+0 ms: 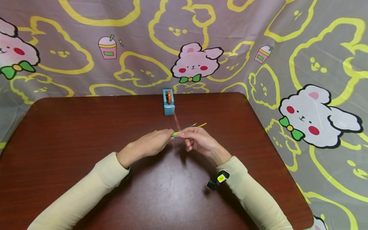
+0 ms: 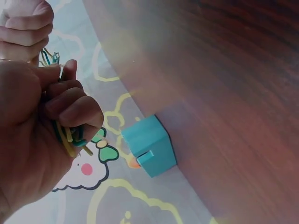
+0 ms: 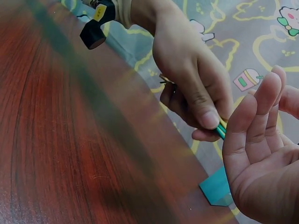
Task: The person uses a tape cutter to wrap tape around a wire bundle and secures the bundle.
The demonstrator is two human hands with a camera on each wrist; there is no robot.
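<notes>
My left hand (image 1: pixel 153 142) grips a bundle of yellow and green wires (image 2: pixel 69 136), with bent ends sticking out of its curled fingers in the left wrist view. In the head view, the far wire ends (image 1: pixel 202 125) reach past my right hand (image 1: pixel 198 140). A clear strip of tape (image 1: pixel 176 122) runs from the blue tape dispenser (image 1: pixel 169 110) to the bundle between my hands. There my right thumb and forefinger pinch, seemingly on the tape; the exact contact is hidden. In the right wrist view, the other right fingers (image 3: pixel 258 123) are fairly straight.
The dispenser, holding an orange reel (image 1: pixel 169 97), stands near the back edge of the dark brown table (image 1: pixel 72 127). Cloth with printed rabbits (image 1: pixel 138 38) hangs behind and to the right. A small black device (image 1: pixel 213 184) sits by the right wrist.
</notes>
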